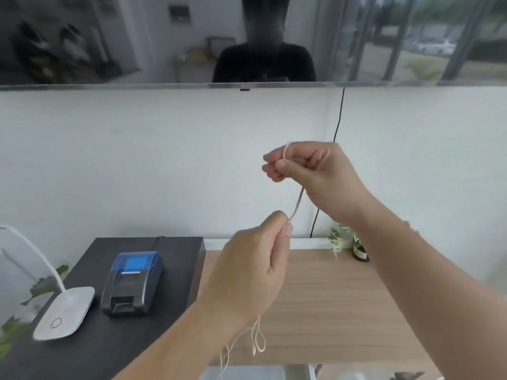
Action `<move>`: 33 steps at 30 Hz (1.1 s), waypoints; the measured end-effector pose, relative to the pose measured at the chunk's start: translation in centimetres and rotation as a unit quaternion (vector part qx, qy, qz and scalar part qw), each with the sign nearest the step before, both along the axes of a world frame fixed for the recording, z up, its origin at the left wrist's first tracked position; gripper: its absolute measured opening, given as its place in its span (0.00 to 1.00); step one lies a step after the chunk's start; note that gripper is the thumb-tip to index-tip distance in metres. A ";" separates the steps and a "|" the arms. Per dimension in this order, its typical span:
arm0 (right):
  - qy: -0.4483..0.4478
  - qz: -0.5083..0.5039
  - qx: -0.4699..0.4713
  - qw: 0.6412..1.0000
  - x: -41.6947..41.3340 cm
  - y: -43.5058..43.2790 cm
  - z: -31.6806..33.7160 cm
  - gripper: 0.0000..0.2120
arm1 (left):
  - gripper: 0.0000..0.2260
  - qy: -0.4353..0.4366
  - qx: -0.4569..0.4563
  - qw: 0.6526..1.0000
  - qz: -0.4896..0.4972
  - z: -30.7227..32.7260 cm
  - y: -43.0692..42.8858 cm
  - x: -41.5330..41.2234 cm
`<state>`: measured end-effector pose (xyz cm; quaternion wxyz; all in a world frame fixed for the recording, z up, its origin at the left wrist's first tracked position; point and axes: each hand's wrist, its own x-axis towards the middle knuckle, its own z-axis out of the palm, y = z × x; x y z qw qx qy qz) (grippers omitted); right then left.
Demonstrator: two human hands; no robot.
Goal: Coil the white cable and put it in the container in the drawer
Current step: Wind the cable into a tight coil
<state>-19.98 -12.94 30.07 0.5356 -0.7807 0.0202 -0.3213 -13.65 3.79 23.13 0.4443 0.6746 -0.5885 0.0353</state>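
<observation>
A thin white cable [298, 200] stretches taut between my two hands, held up in front of the wall. My right hand [315, 176] pinches its upper part, where a small loop curves over the fingers. My left hand [255, 267] is lower and grips the cable between thumb and fingers. Loose loops of the cable [256, 342] dangle below my left wrist, above the wooden desk [329, 311]. No drawer or container shows clearly; a pale box-like shape [247, 373] sits at the bottom edge.
A black side table [175, 270] on the left carries a small blue-lidded printer [133, 282] and a white desk lamp [64, 314]. A small bottle with a plant [356, 249] stands at the desk's back. A black cord [338, 119] hangs from the wall-mounted screen [247, 39].
</observation>
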 end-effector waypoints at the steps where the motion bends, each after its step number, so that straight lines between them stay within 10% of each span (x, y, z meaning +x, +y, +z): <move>1: 0.039 -0.007 -0.034 0.999 -0.2 -0.1 -0.8 0.16 | 0.14 -0.028 -0.007 0.999 0.021 1.6 0.1 0.5; 6: 0.129 0.065 0.003 0.989 -2.7 1.1 -4.5 0.20 | 0.12 -0.093 -0.006 0.994 0.049 5.5 -0.6 3.7; 13: -0.015 0.236 0.171 0.957 -5.3 3.8 -3.1 0.12 | 0.20 0.110 0.010 0.993 -0.053 1.4 -2.4 4.1; 17: -0.113 0.096 0.060 0.987 -4.2 1.6 0.3 0.12 | 0.20 0.106 0.084 0.988 -0.068 -1.4 -1.3 0.0; 22: 0.067 0.010 -0.172 0.983 -2.9 -0.2 -1.6 0.15 | 0.17 -0.030 0.036 0.999 -0.023 2.3 0.3 -0.9; 27: 0.108 0.104 -0.019 0.988 -5.7 2.3 -5.3 0.20 | 0.15 -0.058 -0.013 0.998 -0.003 6.0 -0.2 2.8; 33: -0.084 0.234 0.137 0.959 -6.1 5.2 -1.5 0.12 | 0.18 0.127 -0.005 0.990 -0.069 1.2 -1.5 1.6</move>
